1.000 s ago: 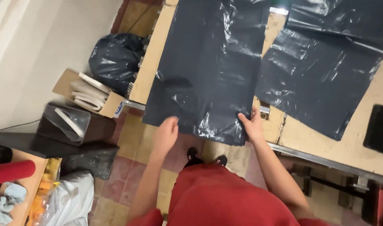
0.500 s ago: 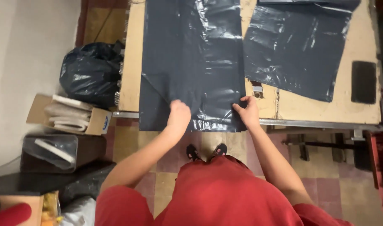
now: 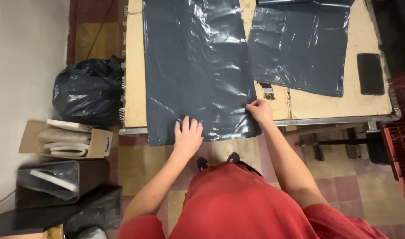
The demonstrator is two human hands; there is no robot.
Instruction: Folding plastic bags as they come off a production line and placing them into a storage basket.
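Below me, both hands work the near edge of a large dark plastic sheet [image 3: 196, 66] spread over the wooden tabletop [image 3: 134, 88], its lower hem hanging just past the tabletop's front rail. My left hand [image 3: 187, 135] lies flat on that hem, fingers spread and pointing away from me, palm pressing the film down. My right hand [image 3: 259, 110] sits at the sheet's near right corner, fingers curled and pinching the edge between thumb and fingertips. Both forearms reach forward from my red-clad body, the right one angled more steeply, elbow out to the side.

I judge the sheet to be very light, limp and slick: it shines, wrinkles in long creases and would slide or balloon if tugged fast. Corners and hems look like the best places to hold it, since a flat palm alone may skate over the gloss.

Beyond my right hand lies a second dark sheet [image 3: 299, 53], with a black phone [image 3: 370, 73] further right. Left of my left hand, on the floor, sit a filled black bag [image 3: 87, 90] and an open cardboard box [image 3: 65, 139].
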